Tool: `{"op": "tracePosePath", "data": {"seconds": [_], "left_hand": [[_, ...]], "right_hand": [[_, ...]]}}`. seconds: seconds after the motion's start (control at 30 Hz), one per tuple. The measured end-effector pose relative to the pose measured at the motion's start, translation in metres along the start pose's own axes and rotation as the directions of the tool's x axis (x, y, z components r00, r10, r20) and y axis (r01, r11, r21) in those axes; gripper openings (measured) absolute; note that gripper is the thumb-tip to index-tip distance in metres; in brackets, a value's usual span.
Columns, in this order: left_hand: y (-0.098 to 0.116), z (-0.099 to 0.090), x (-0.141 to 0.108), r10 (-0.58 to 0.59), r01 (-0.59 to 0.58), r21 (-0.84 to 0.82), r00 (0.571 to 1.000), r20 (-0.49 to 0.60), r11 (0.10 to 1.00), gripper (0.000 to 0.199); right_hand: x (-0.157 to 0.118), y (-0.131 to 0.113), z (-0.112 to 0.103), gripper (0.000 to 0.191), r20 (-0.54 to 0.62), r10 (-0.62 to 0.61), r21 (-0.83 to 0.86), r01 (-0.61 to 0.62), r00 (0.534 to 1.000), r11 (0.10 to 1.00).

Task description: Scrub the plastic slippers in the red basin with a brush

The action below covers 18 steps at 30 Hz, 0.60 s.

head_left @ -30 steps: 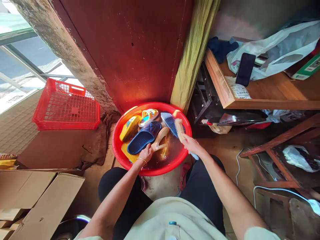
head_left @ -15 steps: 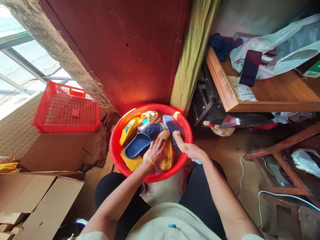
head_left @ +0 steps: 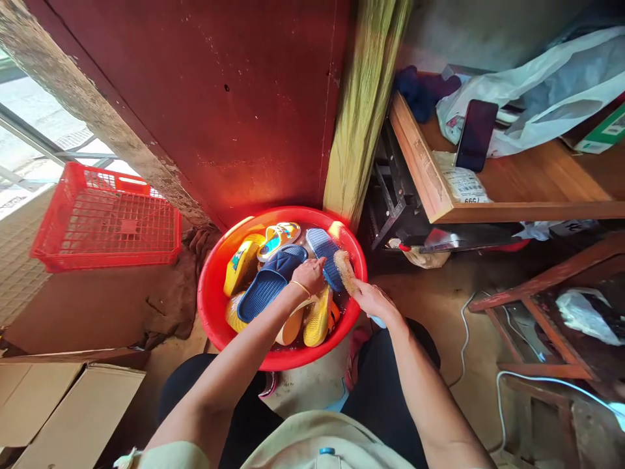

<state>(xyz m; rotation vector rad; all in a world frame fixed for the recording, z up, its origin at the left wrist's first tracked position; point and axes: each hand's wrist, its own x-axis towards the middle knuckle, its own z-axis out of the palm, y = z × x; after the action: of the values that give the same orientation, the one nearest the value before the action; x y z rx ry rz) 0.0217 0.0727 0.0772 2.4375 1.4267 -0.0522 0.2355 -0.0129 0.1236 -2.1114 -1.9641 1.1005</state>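
"Where's the brush point(head_left: 344, 270)?"
"In the right hand point(head_left: 374, 301), fingers wrapped round its handle, bristles beside the blue slipper point(head_left: 328, 250) on the tub's point(head_left: 207, 293) right."
"And the left hand point(head_left: 310, 275)?"
"Fingertips at that slipper's left edge; whether they grip it, I can't tell."

Red crate point(head_left: 107, 260) at L, cardboard box point(head_left: 92, 410) nr. Blk phone point(head_left: 476, 135) tilted on wooden tabletop point(head_left: 547, 185), w/ white plastic bag point(head_left: 551, 98) just behind.
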Motion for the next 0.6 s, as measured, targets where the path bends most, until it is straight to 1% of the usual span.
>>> {"op": "tracePosePath", "data": {"seconds": [0.07, 0.17, 0.27, 0.33, 0.37, 0.43, 0.53, 0.6], "left_hand": [[0.003, 0.003, 0.027, -0.007, 0.013, 0.061, 0.996, -0.094, 0.998, 0.059], [0.003, 0.027, 0.056, 0.053, -0.036, 0.116, 0.987, -0.15, 0.993, 0.061], [-0.001, 0.053, 0.072, 0.147, -0.131, 0.114, 0.979, -0.141, 0.985, 0.056], [-0.006, 0.063, 0.075, 0.169, -0.157, 0.106, 0.978, -0.118, 0.982, 0.055], [-0.009, 0.064, 0.074, 0.172, -0.162, 0.105, 0.98, -0.102, 0.981, 0.057], [-0.018, 0.059, 0.07, 0.196, -0.19, 0.105, 0.98, -0.045, 0.976, 0.062], [-0.035, 0.04, 0.06, 0.283, -0.286, 0.064, 0.958, 0.055, 0.956, 0.077], [-0.044, 0.024, 0.05, 0.336, -0.337, 0.0, 0.94, 0.063, 0.942, 0.087]], "right_hand": [[0.0, 0.002, 0.0, 0.052, -0.043, 0.0, -0.025, -0.001, 0.999, 1.0], [0.001, 0.006, 0.001, 0.053, -0.065, -0.015, -0.048, 0.012, 0.998, 0.999], [0.002, 0.011, 0.0, 0.053, -0.056, -0.04, -0.058, 0.037, 0.998, 0.998], [0.004, 0.013, -0.002, 0.053, -0.058, -0.059, -0.055, 0.055, 0.997, 0.997], [0.004, 0.014, -0.002, 0.053, -0.062, -0.064, -0.052, 0.061, 0.996, 0.997], [0.006, 0.015, -0.003, 0.053, -0.07, -0.057, -0.055, 0.054, 0.996, 0.997], [0.009, 0.013, -0.002, 0.054, -0.076, -0.046, -0.06, 0.041, 0.996, 0.997], [0.009, 0.01, -0.001, 0.055, -0.09, -0.063, -0.037, 0.06, 0.994, 0.998]]}}
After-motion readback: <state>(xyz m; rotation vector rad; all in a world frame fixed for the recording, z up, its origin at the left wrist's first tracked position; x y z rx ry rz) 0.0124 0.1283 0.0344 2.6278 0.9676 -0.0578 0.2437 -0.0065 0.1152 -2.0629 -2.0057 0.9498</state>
